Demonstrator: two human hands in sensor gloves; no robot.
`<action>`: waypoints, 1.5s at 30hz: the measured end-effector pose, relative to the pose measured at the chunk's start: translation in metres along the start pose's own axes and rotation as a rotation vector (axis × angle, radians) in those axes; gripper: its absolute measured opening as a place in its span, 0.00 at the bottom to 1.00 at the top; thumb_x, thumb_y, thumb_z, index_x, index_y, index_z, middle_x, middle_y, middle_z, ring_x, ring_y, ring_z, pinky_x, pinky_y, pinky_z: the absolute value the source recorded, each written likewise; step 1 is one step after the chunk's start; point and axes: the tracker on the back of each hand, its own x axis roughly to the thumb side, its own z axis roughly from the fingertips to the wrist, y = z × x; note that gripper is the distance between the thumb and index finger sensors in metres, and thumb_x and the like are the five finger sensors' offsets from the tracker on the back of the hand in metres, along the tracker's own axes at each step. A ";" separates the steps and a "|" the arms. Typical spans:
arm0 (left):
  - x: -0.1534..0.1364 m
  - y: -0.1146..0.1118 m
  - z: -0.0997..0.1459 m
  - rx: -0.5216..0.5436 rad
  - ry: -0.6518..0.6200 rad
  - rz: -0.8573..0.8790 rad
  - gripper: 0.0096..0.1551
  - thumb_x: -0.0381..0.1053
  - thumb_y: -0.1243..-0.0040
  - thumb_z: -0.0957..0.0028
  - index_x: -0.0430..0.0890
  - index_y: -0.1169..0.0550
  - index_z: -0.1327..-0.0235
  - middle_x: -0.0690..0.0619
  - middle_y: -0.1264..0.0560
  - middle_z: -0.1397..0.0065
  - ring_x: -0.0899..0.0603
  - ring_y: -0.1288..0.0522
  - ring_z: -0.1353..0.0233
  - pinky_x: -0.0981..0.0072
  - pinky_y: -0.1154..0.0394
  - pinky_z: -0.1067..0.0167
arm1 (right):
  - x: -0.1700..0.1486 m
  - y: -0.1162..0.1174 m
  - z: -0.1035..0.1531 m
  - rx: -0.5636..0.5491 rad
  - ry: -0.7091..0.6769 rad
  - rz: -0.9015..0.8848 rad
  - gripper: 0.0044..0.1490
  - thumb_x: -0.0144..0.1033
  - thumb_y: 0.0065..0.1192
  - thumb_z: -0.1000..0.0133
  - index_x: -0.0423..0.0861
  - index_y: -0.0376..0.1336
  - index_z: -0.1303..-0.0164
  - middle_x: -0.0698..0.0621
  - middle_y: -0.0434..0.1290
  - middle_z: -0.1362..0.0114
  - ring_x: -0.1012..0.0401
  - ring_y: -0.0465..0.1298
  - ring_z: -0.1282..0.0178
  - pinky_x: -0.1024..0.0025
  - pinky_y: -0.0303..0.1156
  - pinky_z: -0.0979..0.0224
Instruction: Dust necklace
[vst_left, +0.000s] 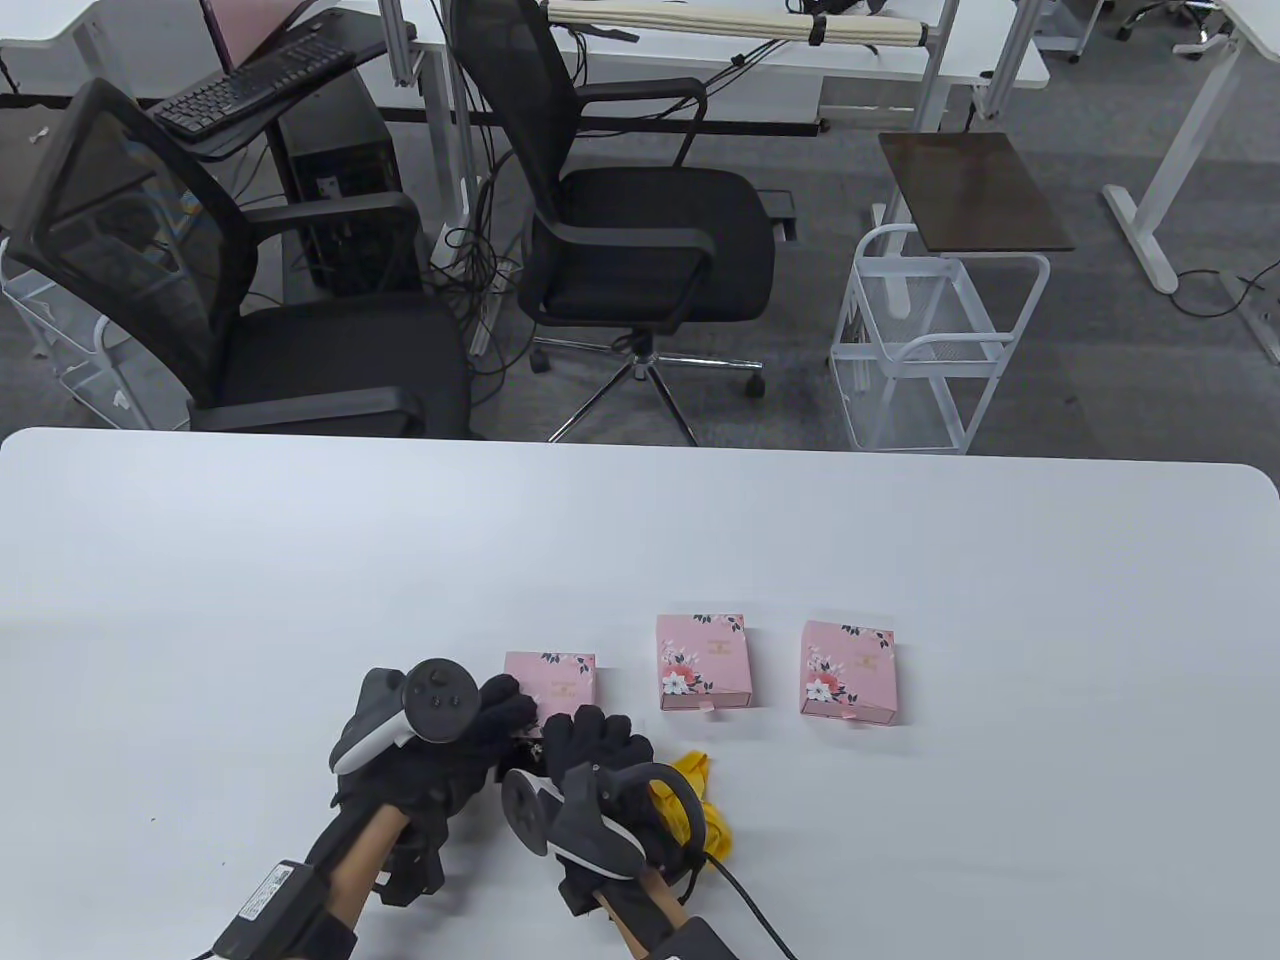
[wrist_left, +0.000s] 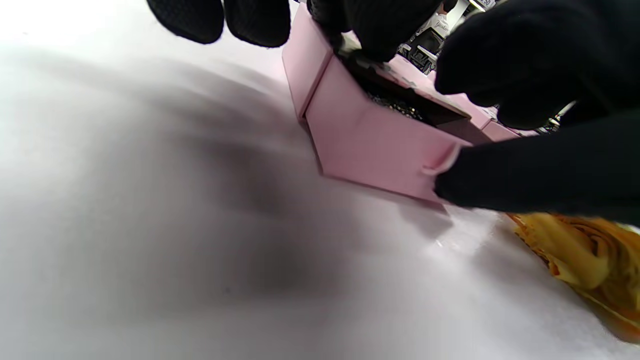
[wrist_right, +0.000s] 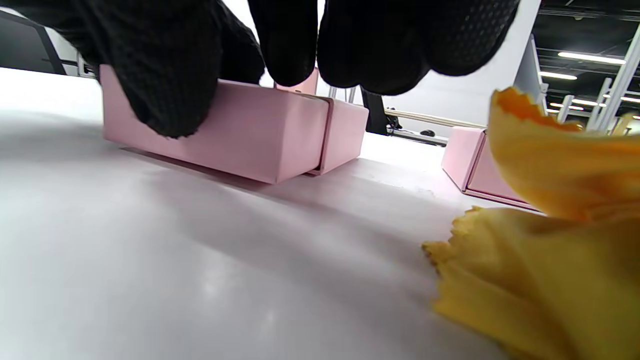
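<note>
Both hands meet at the near pink box (vst_left: 551, 678): left hand (vst_left: 470, 740) steadies its sleeve, right hand (vst_left: 590, 750) fingers pinch the drawer half-out, something sparkly inside. Yellow cloth (vst_left: 700, 810) beside; wide bare surface (vst_left: 300, 560) beyond.

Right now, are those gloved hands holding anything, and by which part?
Both grip the nearest pink box, whose drawer is partly slid out. The left hand holds its sleeve; the right hand touches the drawer's front.
</note>
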 end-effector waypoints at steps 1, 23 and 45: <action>0.000 0.000 0.000 0.001 0.000 0.001 0.28 0.50 0.49 0.34 0.62 0.36 0.20 0.63 0.48 0.11 0.40 0.44 0.16 0.40 0.40 0.24 | -0.001 0.000 -0.005 0.014 0.009 -0.005 0.48 0.50 0.73 0.40 0.39 0.55 0.17 0.29 0.58 0.18 0.34 0.64 0.29 0.42 0.65 0.28; -0.004 -0.001 0.006 0.106 -0.021 0.041 0.28 0.51 0.49 0.35 0.59 0.34 0.20 0.59 0.44 0.11 0.39 0.44 0.17 0.40 0.40 0.24 | -0.008 -0.003 -0.038 0.069 0.087 -0.059 0.36 0.47 0.72 0.38 0.45 0.62 0.23 0.30 0.63 0.19 0.32 0.65 0.28 0.40 0.64 0.28; -0.019 0.029 0.077 0.403 -0.049 0.206 0.31 0.56 0.50 0.35 0.56 0.37 0.17 0.49 0.44 0.10 0.33 0.42 0.19 0.39 0.38 0.26 | 0.028 0.010 -0.078 0.331 0.258 -0.190 0.62 0.64 0.51 0.31 0.31 0.33 0.11 0.09 0.33 0.20 0.14 0.50 0.29 0.24 0.53 0.27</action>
